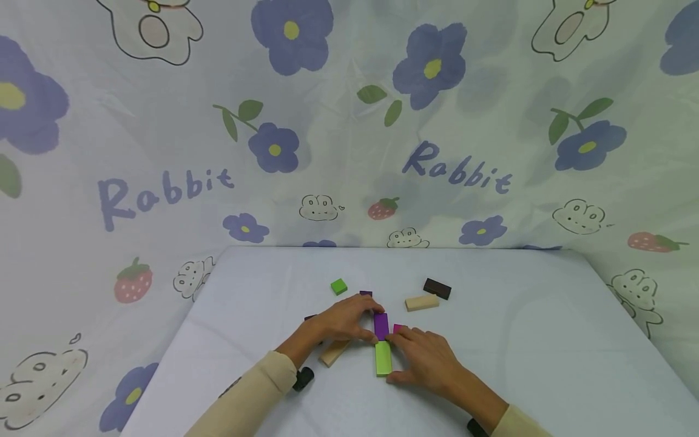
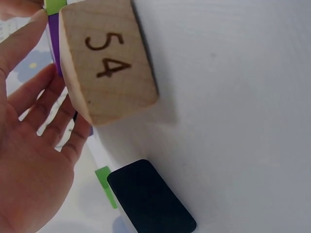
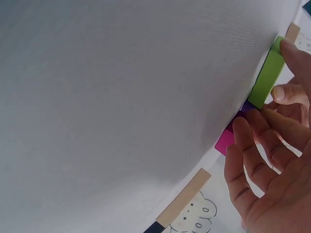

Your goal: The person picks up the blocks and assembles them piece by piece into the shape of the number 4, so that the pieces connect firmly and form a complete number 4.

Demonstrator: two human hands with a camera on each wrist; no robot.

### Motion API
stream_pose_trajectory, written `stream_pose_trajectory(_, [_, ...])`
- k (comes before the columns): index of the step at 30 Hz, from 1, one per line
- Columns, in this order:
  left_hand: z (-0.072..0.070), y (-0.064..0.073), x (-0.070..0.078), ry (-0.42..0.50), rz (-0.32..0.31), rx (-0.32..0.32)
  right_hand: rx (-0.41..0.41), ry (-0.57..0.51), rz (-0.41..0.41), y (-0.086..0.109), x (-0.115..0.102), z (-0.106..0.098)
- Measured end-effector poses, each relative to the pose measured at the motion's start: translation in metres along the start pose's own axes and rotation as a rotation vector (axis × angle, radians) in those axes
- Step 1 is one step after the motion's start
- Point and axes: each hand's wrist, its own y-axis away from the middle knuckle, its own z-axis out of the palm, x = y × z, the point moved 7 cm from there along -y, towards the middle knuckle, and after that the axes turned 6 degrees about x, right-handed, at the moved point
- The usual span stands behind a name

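Note:
A purple block [image 1: 381,326] and a light green block [image 1: 383,359] lie end to end on the table. My left hand [image 1: 344,318] holds the purple one, thumb by its near end and index finger at the far end. With thumb and index finger, my right hand [image 1: 428,358] grips the green block [image 3: 269,77] by its two ends. A pink block [image 1: 399,328] sits just beyond the right fingers, partly hidden. Below the left hand lies a plain wooden block [image 1: 334,352]; the left wrist view shows "54" on this wooden block [image 2: 109,58].
Farther back are a small green block [image 1: 339,286], a dark purple block [image 1: 366,294], a dark brown block [image 1: 437,288] and another wooden block [image 1: 422,303]. A dark block [image 1: 310,317] is mostly covered by the left arm. Patterned cloth [image 1: 349,152] hangs behind the white table [image 1: 546,340].

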Motion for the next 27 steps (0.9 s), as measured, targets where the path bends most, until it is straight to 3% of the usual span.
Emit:
stream_pose_trajectory(9, [0.0017, -0.0001, -0.0008, -0.003, -0.019, 0.003, 0.016, 0.000, -0.021, -0.0004, -0.0009, 0.0006])
stream_pose_trajectory(27, [0.0017, 0.0024, 0.0029, -0.023, 0.016, 0.013, 0.000, -0.115, -0.006, 0.0006, -0.0054, 0.0008])
